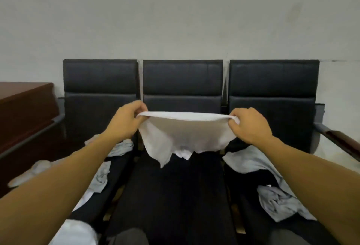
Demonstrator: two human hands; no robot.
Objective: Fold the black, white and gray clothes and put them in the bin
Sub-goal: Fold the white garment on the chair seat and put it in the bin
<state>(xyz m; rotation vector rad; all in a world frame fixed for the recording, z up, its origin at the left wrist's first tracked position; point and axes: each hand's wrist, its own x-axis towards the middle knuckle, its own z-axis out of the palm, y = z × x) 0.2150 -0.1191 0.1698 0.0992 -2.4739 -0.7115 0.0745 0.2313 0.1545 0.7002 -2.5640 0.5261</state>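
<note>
Up in the air, a white cloth (183,135) hung between two hands. The left hand (124,122) pinched its top left corner with curled fingers. The right hand (249,124) pinched the top right corner the same way. The top edge was pulled almost straight between them, with a small dip in the middle. The rest of the cloth drooped down, and its bottom edge was bumpy and uneven.

The cloth was held above the middle seat (175,196) of three black chairs in a row against a pale wall (175,20). It was not touching the seat.

Gray clothes (280,202) lay crumpled on the right seat. More gray clothes (101,178) lay crumpled on the left seat, partly hidden by the left arm. A white thing (74,231) showed at the bottom left, too blurry to tell what it was. A brown desk (25,104) stood at the far left, beside the chairs.
</note>
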